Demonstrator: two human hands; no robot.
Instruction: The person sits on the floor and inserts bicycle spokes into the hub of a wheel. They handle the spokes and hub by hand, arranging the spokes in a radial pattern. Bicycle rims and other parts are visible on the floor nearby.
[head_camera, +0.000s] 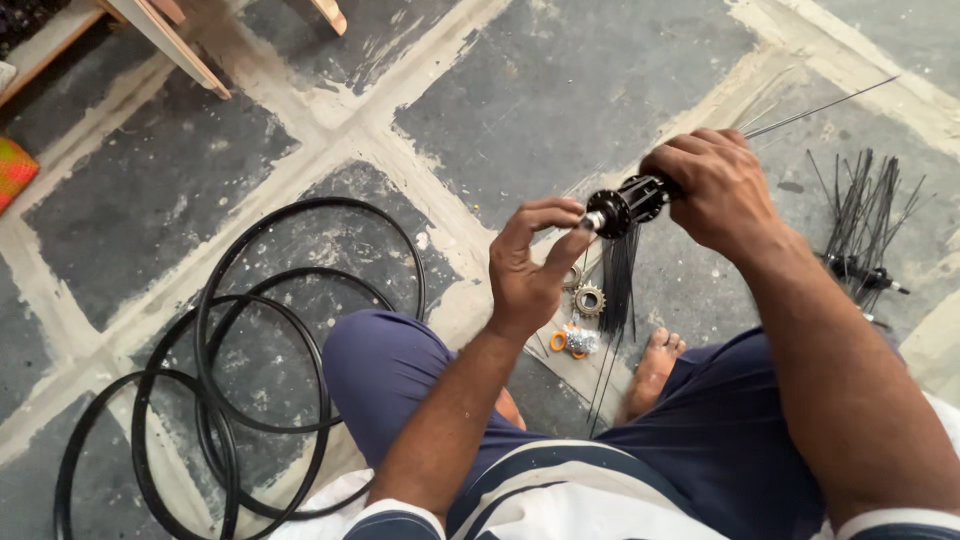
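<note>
Four black wheel rims (215, 400) lie overlapped on the stone floor (140, 190). One black wheel hub (628, 204), spokes (618, 275) hanging from its flange, is held above the lap: right hand (715, 190) closed around its body, left hand (528, 260) pinching its axle end. One toothed sprocket (589, 299) lies below.

From my seat the feed is evenly lit by soft daylight, brightest toward two o'clock; shadows are faint, no glare. Focus holds centrally, with slight wide-angle stretching at the edges.
</note>
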